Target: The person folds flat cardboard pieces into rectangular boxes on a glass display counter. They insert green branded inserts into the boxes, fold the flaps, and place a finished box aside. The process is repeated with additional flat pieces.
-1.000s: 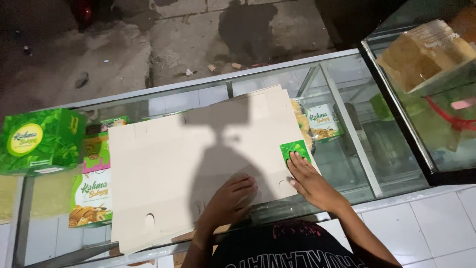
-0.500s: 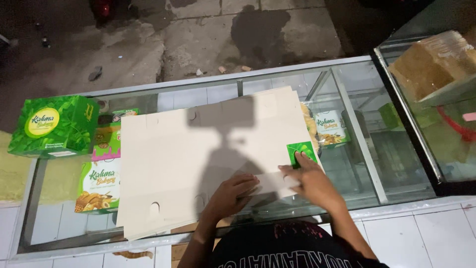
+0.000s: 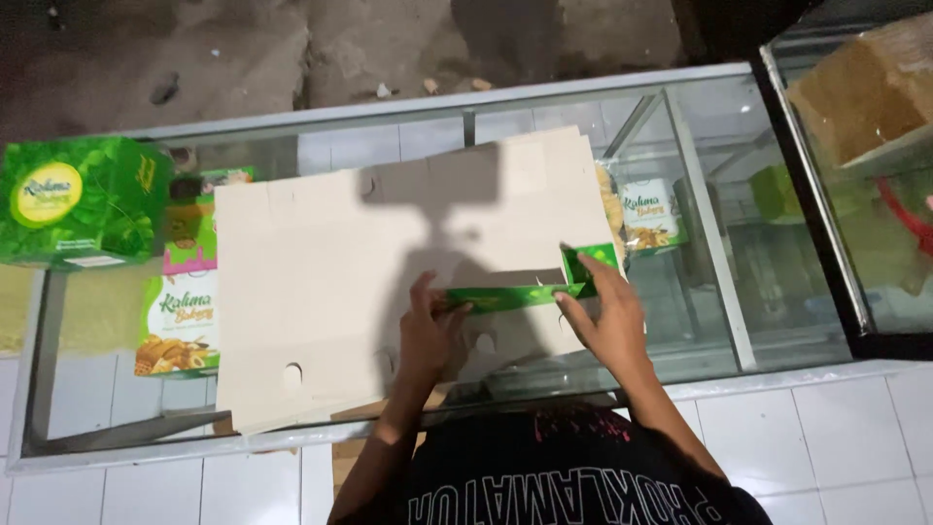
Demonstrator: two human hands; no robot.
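Together, both hands fold a green flap on flat cardboard.

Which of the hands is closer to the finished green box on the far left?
Left. The left hand presses the cardboard sheet, on the side toward the green box. The right hand is farther away, at the sheet's right edge.

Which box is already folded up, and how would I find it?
Start at the glass counter and go to its far left end. There, past the flat pale cardboard sheet, sits the green box: the only closed, standing box, leaf-patterned with a yellow round label.
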